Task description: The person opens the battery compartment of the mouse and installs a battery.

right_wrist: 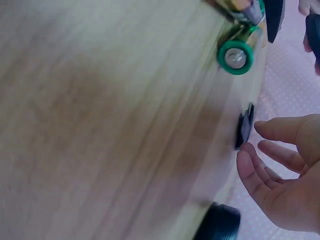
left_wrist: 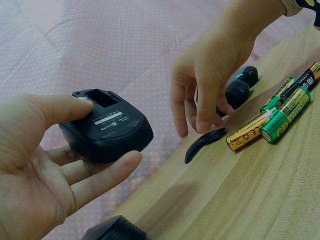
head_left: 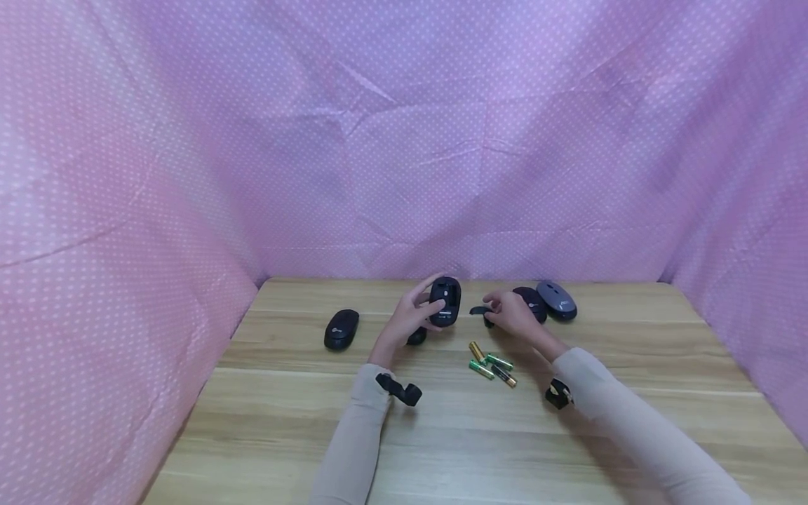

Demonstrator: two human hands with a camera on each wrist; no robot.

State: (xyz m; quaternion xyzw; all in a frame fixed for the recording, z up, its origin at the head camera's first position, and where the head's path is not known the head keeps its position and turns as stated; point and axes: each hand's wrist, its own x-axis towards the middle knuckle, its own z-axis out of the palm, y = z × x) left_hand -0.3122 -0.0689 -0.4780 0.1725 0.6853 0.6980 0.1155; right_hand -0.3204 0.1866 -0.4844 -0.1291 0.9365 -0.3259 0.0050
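My left hand (head_left: 407, 319) holds a black computer mouse (head_left: 445, 312) off the table with its underside showing. The battery compartment (left_wrist: 102, 98) is uncovered, and the thumb presses on the underside beside it. My right hand (head_left: 513, 315) reaches down over a small curved black battery cover (left_wrist: 202, 145) on the table. Its bent fingers (right_wrist: 250, 167) are around the cover, with a gap between thumb and fingertips; no grip on it shows. Several AA batteries (head_left: 482, 369), green, gold and black, lie close together in front of the right hand.
A black mouse (head_left: 341, 330) stands at the left of the wooden table (head_left: 284, 421). Another dark mouse (head_left: 416, 337) is partly hidden by the left hand. Beyond the right hand are a dark mouse (head_left: 532, 303) and a grey mouse (head_left: 557, 300). Pink dotted cloth (head_left: 410, 175) surrounds the table.
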